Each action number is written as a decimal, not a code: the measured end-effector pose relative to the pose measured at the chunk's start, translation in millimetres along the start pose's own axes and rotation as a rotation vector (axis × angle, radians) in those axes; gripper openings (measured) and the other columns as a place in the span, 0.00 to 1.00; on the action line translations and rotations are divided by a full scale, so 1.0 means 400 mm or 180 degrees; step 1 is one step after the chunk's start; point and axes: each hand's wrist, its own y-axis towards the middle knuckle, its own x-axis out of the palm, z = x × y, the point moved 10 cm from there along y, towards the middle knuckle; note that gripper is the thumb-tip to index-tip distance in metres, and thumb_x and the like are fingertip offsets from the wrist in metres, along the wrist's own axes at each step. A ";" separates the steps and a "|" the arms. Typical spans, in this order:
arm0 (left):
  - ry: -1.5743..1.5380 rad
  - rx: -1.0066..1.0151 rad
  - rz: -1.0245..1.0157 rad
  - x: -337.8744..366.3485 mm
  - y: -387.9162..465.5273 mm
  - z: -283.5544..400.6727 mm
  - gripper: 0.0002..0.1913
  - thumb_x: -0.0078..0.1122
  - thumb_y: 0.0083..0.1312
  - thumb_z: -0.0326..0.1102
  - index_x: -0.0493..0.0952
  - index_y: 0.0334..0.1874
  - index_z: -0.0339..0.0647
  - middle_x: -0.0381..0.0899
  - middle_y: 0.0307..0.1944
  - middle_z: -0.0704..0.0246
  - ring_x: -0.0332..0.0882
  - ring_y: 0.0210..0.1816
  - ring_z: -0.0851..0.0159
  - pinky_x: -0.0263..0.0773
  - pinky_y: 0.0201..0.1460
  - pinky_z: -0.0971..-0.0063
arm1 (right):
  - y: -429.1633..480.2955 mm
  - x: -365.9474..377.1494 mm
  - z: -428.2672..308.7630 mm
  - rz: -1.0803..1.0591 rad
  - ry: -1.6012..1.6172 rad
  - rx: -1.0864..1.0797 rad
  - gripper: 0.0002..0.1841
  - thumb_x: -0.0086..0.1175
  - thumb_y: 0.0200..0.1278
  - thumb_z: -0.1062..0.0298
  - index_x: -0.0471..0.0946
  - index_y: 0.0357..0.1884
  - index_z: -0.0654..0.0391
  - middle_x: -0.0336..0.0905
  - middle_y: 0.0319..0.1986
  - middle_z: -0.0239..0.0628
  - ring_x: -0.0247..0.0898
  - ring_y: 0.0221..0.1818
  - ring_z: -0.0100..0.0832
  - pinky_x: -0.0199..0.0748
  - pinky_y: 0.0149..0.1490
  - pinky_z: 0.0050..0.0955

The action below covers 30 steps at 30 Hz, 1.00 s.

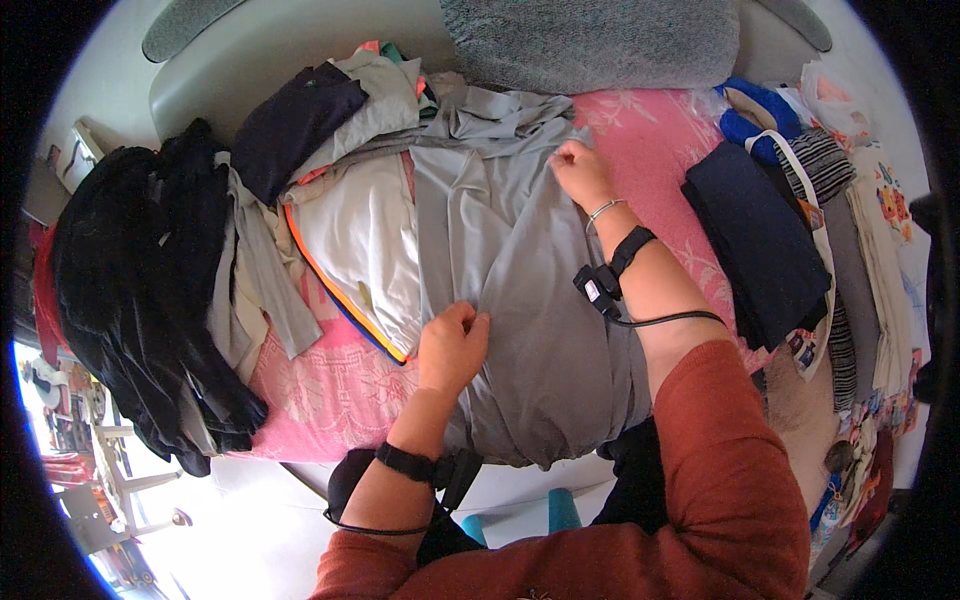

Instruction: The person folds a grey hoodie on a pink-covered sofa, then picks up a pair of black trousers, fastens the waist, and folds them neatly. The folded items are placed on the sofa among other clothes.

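Note:
A large grey garment (517,277) of thin, smooth cloth lies spread over the bed in front of me, its lower part hanging over the near edge. Creases run across it, and its far end is bunched up. My left hand (452,351) pinches the cloth near its left side with thumb and fingers. Farther away, my right hand (583,176) has its fingers curled on the cloth at the upper right edge. To the left, partly beneath the grey cloth, lies a white garment (360,247) with orange, yellow and navy trim.
A pink patterned bed cover (645,150) lies underneath. Black clothes (142,285) are heaped at left, beside a folded dark garment (300,124). Folded navy cloth (757,240), a blue slipper-like item (765,109) and more textiles crowd the right. A grey fleecy cushion (592,45) sits behind.

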 end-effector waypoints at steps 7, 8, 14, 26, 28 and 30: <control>0.0272 0.0123 -0.0051 0.005 0.003 0.002 0.15 0.59 0.66 0.41 0.77 0.31 0.33 0.79 0.24 0.52 0.81 0.30 0.48 0.72 0.34 0.58 | 0.029 -0.011 0.033 0.0117 0.0185 0.0160 0.16 0.58 0.63 0.55 0.79 0.42 0.59 0.83 0.36 0.51 0.80 0.42 0.51 0.76 0.46 0.40; 0.0268 0.0106 -0.0056 0.006 0.004 0.000 0.15 0.59 0.65 0.41 0.77 0.30 0.33 0.79 0.26 0.51 0.80 0.31 0.45 0.72 0.35 0.56 | 0.036 -0.022 0.043 0.0191 -0.0028 0.0182 0.16 0.58 0.63 0.55 0.79 0.42 0.59 0.83 0.36 0.51 0.80 0.42 0.51 0.76 0.46 0.39; 0.0226 -0.0097 -0.0106 0.015 0.013 -0.025 0.14 0.61 0.65 0.41 0.76 0.32 0.34 0.81 0.28 0.50 0.79 0.34 0.41 0.73 0.39 0.51 | -0.005 -0.039 0.096 -0.0307 0.0188 0.0652 0.19 0.59 0.63 0.54 0.79 0.45 0.63 0.83 0.37 0.50 0.82 0.41 0.46 0.78 0.43 0.38; 0.0351 0.0002 0.0142 -0.089 -0.141 -0.057 0.18 0.66 0.61 0.41 0.75 0.45 0.35 0.81 0.31 0.57 0.81 0.37 0.50 0.75 0.43 0.60 | -0.682 -0.439 0.181 -0.0452 0.1279 0.2024 0.17 0.61 0.67 0.52 0.78 0.48 0.55 0.81 0.36 0.27 0.76 0.36 0.21 0.73 0.40 0.25; 0.0311 -0.0037 0.0360 -0.120 -0.202 -0.079 0.19 0.69 0.59 0.39 0.74 0.46 0.34 0.79 0.33 0.59 0.79 0.37 0.53 0.74 0.44 0.61 | -0.818 -0.455 0.211 -0.0449 0.1752 0.2392 0.16 0.62 0.66 0.52 0.79 0.44 0.55 0.80 0.35 0.27 0.75 0.35 0.21 0.72 0.39 0.25; 0.0103 -0.0041 0.0779 -0.140 -0.280 -0.101 0.21 0.71 0.57 0.38 0.73 0.46 0.34 0.79 0.34 0.59 0.78 0.36 0.53 0.74 0.44 0.61 | -0.873 -0.443 0.209 -0.0600 0.1106 0.1996 0.19 0.61 0.66 0.50 0.80 0.37 0.59 0.79 0.28 0.30 0.73 0.31 0.24 0.70 0.36 0.27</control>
